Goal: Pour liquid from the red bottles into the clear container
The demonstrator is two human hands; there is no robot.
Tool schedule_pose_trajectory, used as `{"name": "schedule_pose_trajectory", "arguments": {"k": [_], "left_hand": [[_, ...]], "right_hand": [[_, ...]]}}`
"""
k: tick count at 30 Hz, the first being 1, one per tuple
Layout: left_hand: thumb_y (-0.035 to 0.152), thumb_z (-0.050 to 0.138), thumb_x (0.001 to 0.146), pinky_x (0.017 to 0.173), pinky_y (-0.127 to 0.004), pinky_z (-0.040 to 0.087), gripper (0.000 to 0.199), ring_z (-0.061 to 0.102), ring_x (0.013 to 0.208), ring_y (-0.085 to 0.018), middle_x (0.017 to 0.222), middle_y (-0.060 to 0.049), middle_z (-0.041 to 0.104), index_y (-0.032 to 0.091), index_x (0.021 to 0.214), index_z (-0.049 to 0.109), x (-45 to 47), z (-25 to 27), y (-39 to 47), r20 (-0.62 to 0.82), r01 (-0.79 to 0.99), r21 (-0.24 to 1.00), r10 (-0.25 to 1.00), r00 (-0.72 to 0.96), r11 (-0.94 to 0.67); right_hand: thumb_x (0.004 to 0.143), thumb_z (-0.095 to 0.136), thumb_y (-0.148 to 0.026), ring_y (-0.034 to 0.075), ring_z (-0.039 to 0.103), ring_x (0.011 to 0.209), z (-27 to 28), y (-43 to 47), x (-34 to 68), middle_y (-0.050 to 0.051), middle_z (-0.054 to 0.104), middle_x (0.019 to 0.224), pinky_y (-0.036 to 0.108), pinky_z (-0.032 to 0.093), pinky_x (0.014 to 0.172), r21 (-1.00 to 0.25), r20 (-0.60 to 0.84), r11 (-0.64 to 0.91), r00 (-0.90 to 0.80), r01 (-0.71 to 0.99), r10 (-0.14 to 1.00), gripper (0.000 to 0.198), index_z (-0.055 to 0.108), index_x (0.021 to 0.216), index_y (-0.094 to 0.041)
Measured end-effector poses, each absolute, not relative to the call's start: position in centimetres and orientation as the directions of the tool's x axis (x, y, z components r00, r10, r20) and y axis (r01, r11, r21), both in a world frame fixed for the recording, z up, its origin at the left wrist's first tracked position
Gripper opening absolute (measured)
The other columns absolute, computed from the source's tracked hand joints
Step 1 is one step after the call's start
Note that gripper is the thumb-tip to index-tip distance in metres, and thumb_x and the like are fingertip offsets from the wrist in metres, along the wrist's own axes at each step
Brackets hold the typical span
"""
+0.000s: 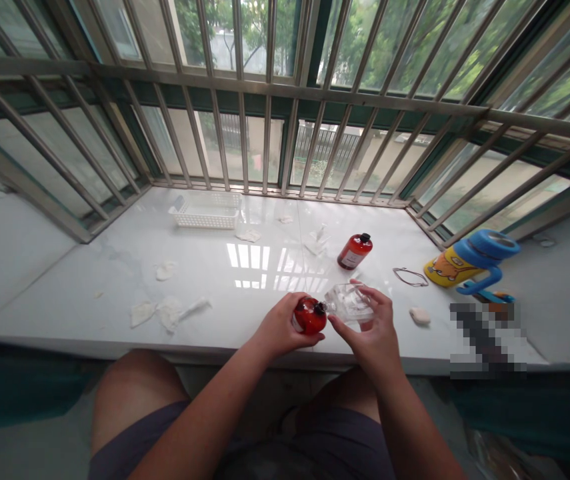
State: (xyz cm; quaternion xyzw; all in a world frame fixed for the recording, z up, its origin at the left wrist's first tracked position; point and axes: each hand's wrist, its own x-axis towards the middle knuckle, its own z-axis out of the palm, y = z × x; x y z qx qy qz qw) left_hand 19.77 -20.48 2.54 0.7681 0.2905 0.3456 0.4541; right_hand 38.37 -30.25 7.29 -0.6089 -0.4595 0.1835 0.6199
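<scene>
My left hand (285,323) is closed around a red bottle (311,316) with a dark neck, tilted so its mouth points right. In my right hand (377,327) is a clear bottle (351,302), lying on its side with its neck toward the red one. The two mouths meet or nearly meet; I cannot tell whether they touch. Both bottles are held over the front part of the white ledge (245,313). Behind them a second red bottle (355,252) with a black cap and a pale label stands on the ledge.
A white plastic basket (207,212) sits at the back left. Crumpled tissues (169,313) lie at the left. To the right are a thin cord loop (411,277), a pale lump (419,316) and a blue and yellow flask (469,260). Metal window bars (285,87) enclose the back.
</scene>
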Motion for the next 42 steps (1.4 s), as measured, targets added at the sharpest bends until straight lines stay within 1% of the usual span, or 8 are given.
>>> {"name": "schedule_pose_trajectory", "arguments": {"k": [7,12,16,24,31,36,42], "left_hand": [[0.047,0.097,0.066,0.105,-0.043,0.056,0.078,0.070,0.116,-0.029,0.129,-0.009,0.069,0.026,0.132,0.060,19.6,2.4,-20.5,0.268,0.126,0.901,0.762,0.589,-0.415],[0.046,0.097,0.067,0.107,-0.043,0.056,0.077,0.069,0.117,-0.028,0.128,-0.008,0.069,0.026,0.132,0.060,19.4,2.2,-20.4,0.295,0.102,0.898,0.757,0.582,-0.428],[0.046,0.097,0.067,0.106,-0.042,0.056,0.076,0.070,0.116,-0.028,0.127,-0.008,0.069,0.026,0.131,0.060,19.3,2.1,-20.5,0.288,0.096,0.905,0.763,0.578,-0.414],[0.046,0.097,0.067,0.105,-0.043,0.057,0.077,0.070,0.116,-0.028,0.128,-0.008,0.069,0.027,0.131,0.060,19.3,2.0,-20.5,0.283,0.089,0.911,0.767,0.576,-0.403],[0.046,0.097,0.066,0.104,-0.042,0.056,0.079,0.070,0.116,-0.028,0.128,-0.008,0.069,0.027,0.132,0.059,19.4,2.1,-20.4,0.270,0.106,0.910,0.768,0.581,-0.400],[0.047,0.097,0.066,0.103,-0.042,0.057,0.078,0.070,0.115,-0.028,0.127,-0.008,0.070,0.027,0.132,0.059,19.4,2.2,-20.4,0.272,0.112,0.907,0.767,0.581,-0.407],[0.046,0.097,0.065,0.102,-0.042,0.057,0.079,0.070,0.114,-0.028,0.126,-0.007,0.070,0.027,0.132,0.059,19.5,2.2,-20.4,0.271,0.118,0.906,0.770,0.578,-0.407]], "right_hand": [[0.073,0.095,-0.043,0.036,0.061,0.139,7.2,-30.1,38.2,0.016,0.060,0.151,0.061,0.052,0.115,-0.935,0.318,0.172,0.521,0.309,0.792,0.074,0.053,0.132,-0.029],[0.073,0.096,-0.045,0.036,0.061,0.138,6.9,-30.1,38.0,0.015,0.062,0.149,0.060,0.052,0.115,-0.939,0.305,0.160,0.522,0.305,0.797,0.075,0.053,0.133,-0.029],[0.072,0.096,-0.044,0.036,0.062,0.137,6.5,-29.9,38.3,0.015,0.061,0.149,0.060,0.053,0.114,-0.939,0.308,0.176,0.500,0.294,0.809,0.077,0.052,0.134,-0.029],[0.073,0.096,-0.046,0.037,0.061,0.139,5.9,-29.8,38.5,0.015,0.060,0.151,0.060,0.054,0.114,-0.935,0.314,0.177,0.488,0.307,0.814,0.077,0.052,0.134,-0.030],[0.073,0.096,-0.044,0.036,0.060,0.139,6.4,-29.8,38.2,0.014,0.061,0.150,0.060,0.052,0.116,-0.937,0.314,0.180,0.500,0.299,0.807,0.075,0.052,0.132,-0.030],[0.073,0.096,-0.044,0.036,0.061,0.138,6.8,-29.9,37.9,0.015,0.061,0.150,0.060,0.054,0.114,-0.943,0.306,0.182,0.510,0.279,0.804,0.074,0.052,0.132,-0.029],[0.074,0.095,-0.044,0.035,0.060,0.141,6.9,-30.0,38.1,0.015,0.060,0.151,0.059,0.053,0.115,-0.937,0.311,0.177,0.494,0.300,0.812,0.074,0.052,0.133,-0.030]]}}
